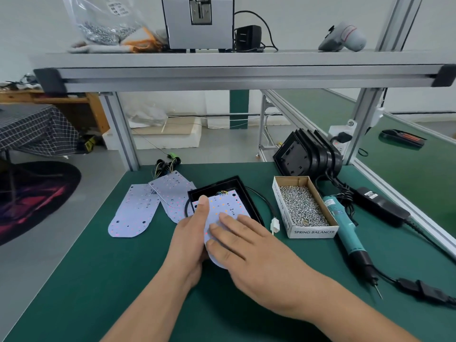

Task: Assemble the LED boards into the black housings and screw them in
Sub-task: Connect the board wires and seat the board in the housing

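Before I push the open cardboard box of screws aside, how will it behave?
Probably heavy for its size: the box is nearly full of small metal screws. It should slide rather than tip, being low and wide. With no lid, a jerk could spill screws.

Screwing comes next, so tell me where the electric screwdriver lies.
Head view, right side: the electric screwdriver lies on the green mat, right of the cardboard screw box.

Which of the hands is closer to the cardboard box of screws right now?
Right. The right hand lies flat on the LED board, just left of the screw box; the left hand holds the board's left edge, farther from the box.
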Demonstrator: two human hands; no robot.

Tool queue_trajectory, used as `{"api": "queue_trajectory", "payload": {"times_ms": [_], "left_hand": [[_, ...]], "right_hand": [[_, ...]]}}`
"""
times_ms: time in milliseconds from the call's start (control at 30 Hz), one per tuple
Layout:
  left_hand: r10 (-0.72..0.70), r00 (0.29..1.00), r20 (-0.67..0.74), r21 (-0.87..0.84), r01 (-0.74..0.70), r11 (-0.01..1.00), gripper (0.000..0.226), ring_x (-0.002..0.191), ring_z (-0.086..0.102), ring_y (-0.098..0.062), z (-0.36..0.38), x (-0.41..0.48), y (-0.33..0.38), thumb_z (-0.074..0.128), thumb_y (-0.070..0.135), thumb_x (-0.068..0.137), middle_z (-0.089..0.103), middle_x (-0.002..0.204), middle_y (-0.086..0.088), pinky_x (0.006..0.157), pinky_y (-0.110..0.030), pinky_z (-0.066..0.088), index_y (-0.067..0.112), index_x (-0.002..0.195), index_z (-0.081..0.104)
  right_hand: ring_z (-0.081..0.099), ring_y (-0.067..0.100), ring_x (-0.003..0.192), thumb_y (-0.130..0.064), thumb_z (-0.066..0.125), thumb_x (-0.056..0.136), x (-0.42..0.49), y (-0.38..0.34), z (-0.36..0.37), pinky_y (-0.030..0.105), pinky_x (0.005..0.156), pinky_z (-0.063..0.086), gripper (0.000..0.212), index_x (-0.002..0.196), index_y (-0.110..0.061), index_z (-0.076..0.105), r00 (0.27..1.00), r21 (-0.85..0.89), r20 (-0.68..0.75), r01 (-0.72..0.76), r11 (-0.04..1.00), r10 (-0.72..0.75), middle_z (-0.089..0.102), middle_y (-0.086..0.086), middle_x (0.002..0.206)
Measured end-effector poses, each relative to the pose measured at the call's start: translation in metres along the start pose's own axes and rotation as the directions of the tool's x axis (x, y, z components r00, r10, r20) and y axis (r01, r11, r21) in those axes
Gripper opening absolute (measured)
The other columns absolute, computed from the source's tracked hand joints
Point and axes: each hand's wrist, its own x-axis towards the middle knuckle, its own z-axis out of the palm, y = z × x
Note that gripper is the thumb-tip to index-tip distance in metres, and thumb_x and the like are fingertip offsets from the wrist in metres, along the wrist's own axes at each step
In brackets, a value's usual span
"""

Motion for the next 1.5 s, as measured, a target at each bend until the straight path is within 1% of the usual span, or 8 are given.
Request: {"api": "queue_trajectory", "payload": {"times_ms": [167,333,500,833,933,1233,1367,1500], "left_hand": [[-0.009,1.000,-0.008,-0.031,0.008,0.999,0.091,0.074,0.069,-0.028,0.002,-0.001,-0.002,0.049,0.093,0.078,0.077,0.091,-0.016,0.062,-0.035,0.056,0.006,0.081,0.077],[-0.025,0.999,-0.035,-0.094,0.022,0.995,0.096,0.075,0.067,-0.029,0.004,-0.002,-0.001,0.044,0.090,0.085,0.076,0.098,-0.029,0.054,-0.032,0.058,-0.001,0.101,0.070],[0.037,0.999,-0.034,-0.119,-0.041,0.992,0.070,0.094,0.081,-0.023,0.000,-0.001,-0.003,0.035,0.074,0.103,0.082,0.110,-0.006,0.066,-0.034,0.063,0.024,0.107,0.084],[0.140,0.990,0.027,0.065,-0.141,0.988,0.091,0.075,0.062,-0.030,0.010,-0.002,-0.012,0.043,0.088,0.091,0.067,0.079,-0.016,0.075,-0.050,0.054,0.001,0.094,0.069],[0.119,0.992,0.049,0.020,-0.120,0.993,0.078,0.080,0.061,-0.032,0.005,0.001,-0.011,0.050,0.075,0.098,0.066,0.092,-0.032,0.079,-0.049,0.051,-0.001,0.101,0.067],[0.176,0.971,0.159,-0.016,-0.176,0.984,0.019,0.101,0.076,-0.034,0.001,-0.001,-0.010,0.068,0.022,0.100,0.078,0.105,-0.018,0.086,-0.046,0.061,0.006,0.110,0.072],[0.198,0.963,0.184,0.057,-0.212,0.976,0.017,0.101,0.077,-0.027,0.002,-0.004,-0.008,0.067,0.025,0.103,0.081,0.106,-0.005,0.086,-0.038,0.057,0.011,0.110,0.075],[0.254,0.939,0.231,0.114,-0.286,0.952,0.024,0.114,0.075,-0.023,0.005,-0.008,-0.009,0.062,0.029,0.107,0.079,0.121,-0.002,0.097,-0.044,0.058,0.019,0.126,0.073]], "right_hand": [[0.051,0.033,0.145,-0.013,0.044,0.098,-0.004,-0.002,-0.002,0.049,0.117,0.045,0.049,0.144,-0.009,0.063,0.994,0.031,-0.109,-0.025,0.999,0.028,0.060,0.009,0.151],[0.049,0.030,0.147,-0.010,0.050,0.101,-0.008,0.003,-0.003,0.049,0.117,0.044,0.044,0.143,-0.012,0.064,0.984,0.119,-0.175,-0.020,0.993,0.041,0.060,0.003,0.151],[0.051,0.024,0.145,-0.007,0.051,0.103,-0.009,0.013,-0.004,0.048,0.118,0.042,0.043,0.143,-0.016,0.065,0.964,0.254,-0.230,-0.074,0.964,0.135,0.059,-0.004,0.152],[0.046,0.021,0.148,-0.013,0.039,0.098,-0.007,0.013,-0.007,0.047,0.121,0.038,0.055,0.148,-0.020,0.060,0.994,0.239,-0.006,-0.103,0.966,0.108,0.054,-0.006,0.157],[0.036,0.016,0.153,-0.009,0.041,0.091,-0.011,0.021,-0.010,0.046,0.125,0.030,0.061,0.149,-0.023,0.058,0.993,0.354,0.066,-0.118,0.928,0.101,0.049,-0.010,0.159],[0.032,0.012,0.156,-0.012,0.055,0.099,-0.008,0.019,-0.012,0.036,0.125,0.029,0.046,0.144,-0.012,0.062,0.998,0.469,-0.011,-0.043,0.882,0.054,0.050,-0.004,0.161],[0.040,0.012,0.148,-0.030,0.060,0.106,-0.010,0.021,-0.009,0.044,0.123,0.029,0.030,0.134,-0.023,0.068,0.984,0.410,-0.075,-0.115,0.905,0.159,0.059,-0.016,0.146],[0.031,0.007,0.149,-0.043,0.074,0.090,-0.012,0.029,-0.008,0.026,0.122,0.027,0.074,0.155,-0.025,0.043,0.799,0.566,-0.111,-0.438,0.699,0.591,0.034,-0.020,0.155]]}}
